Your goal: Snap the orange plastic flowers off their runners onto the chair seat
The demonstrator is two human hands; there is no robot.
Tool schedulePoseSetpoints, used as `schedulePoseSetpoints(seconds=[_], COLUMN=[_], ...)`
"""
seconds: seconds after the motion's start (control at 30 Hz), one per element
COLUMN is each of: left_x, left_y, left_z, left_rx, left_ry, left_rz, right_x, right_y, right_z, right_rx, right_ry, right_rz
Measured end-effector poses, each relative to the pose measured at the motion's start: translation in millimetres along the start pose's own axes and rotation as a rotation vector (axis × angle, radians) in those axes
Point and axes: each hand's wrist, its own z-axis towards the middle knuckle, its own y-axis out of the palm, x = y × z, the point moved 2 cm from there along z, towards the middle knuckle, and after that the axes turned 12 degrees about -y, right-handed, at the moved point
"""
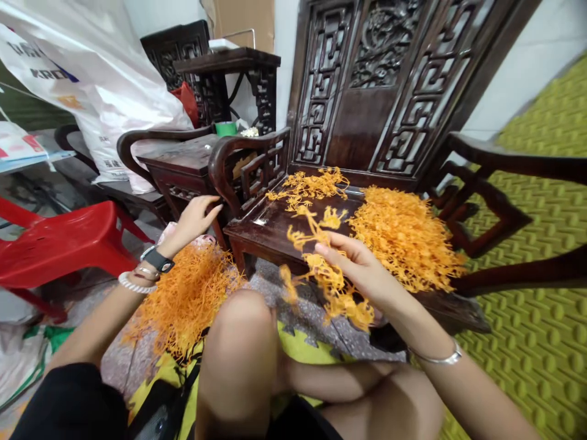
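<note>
Carved chair seat [275,229] bears two orange heaps [406,238]; right hand [360,269] holds one clump [328,284].

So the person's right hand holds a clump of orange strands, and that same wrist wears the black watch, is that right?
Not quite. The head view shows the black watch on the left wrist, behind the open left hand. The right hand does hold the clump of orange strands, but its wrist wears a silver bangle.
</note>
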Motion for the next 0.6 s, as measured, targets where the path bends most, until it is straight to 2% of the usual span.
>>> schedulePoseSetpoints(seconds=[0.07, 0.1, 0.13, 0.17, 0.2, 0.27, 0.37, 0.47, 0.53, 0.6], left_x=[56, 86, 114, 138, 159, 188, 206, 207, 206, 207], left_y=[-24.9, -35.7, -43.0, -45.2, -42.8, -27.0, 8.0, 32.3, 36.8, 34.9], left_z=[-10, -20, -32, -43, -53, -65, -74, -83, -89, -93], left_rx=[0.038, 0.033, -0.006, -0.084, -0.171, -0.309, -0.342, -0.475, -0.565, -0.593], left_ry=[0.246, 0.515, 0.766, 0.945, 1.055, 1.063, 0.939, 0.885, 0.907, 0.954], left_rz=[-0.115, -0.242, -0.321, -0.336, -0.343, -0.407, -0.518, -0.567, -0.555, -0.552], right_x=[-1, -3, -5, -7, -8, -5, 11, 26, 27, 20], right_y=[-6, -7, -9, -11, -13, -21, -39, -52, -51, -45], right_z=[-6, -11, -16, -23, -30, -46, -73, -93, -99, -99], right_rx=[0.041, 0.045, 0.047, 0.062, 0.089, 0.192, 0.361, 0.337, 0.294, 0.305], right_ry=[-0.019, -0.026, -0.029, -0.027, -0.017, 0.034, 0.106, 0.108, 0.048, -0.017], right_rz=[-0.024, -0.038, -0.046, -0.046, -0.039, -0.027, -0.025, -0.072, -0.159, -0.250])
